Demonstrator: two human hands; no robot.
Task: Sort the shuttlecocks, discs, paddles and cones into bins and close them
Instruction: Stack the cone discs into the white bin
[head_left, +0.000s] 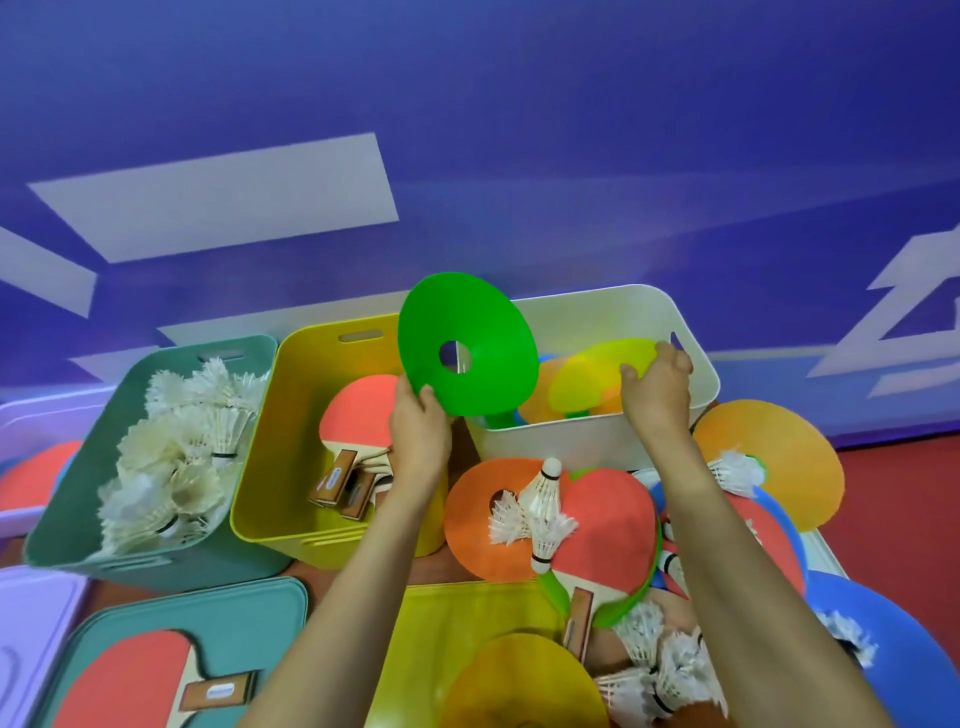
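Three bins sit in a row in front of you: teal bin (78, 467) on the left, packed with white shuttlecocks (176, 457); yellow bin (291, 457) in the middle, holding red paddles (358, 415); white bin (597, 441) on the right, with discs inside. Nearer you lie the teal lid (249, 613), a paddle resting on it, and the yellow lid (457, 608). Your left hand (421, 431) has the green disc (483, 322) up on edge, tilted over the white bin's left corner, thumb on the near face and fingers tucked behind, pinching its lower rim. Your right hand (657, 389) is inside the white bin, fingers curled over the far edge of the yellow disc (602, 369), which lies on the orange ones there. Below that bin, the unsorted pile: an orange disc (467, 525), a paddle, and a lone shuttlecock (543, 499) on top.
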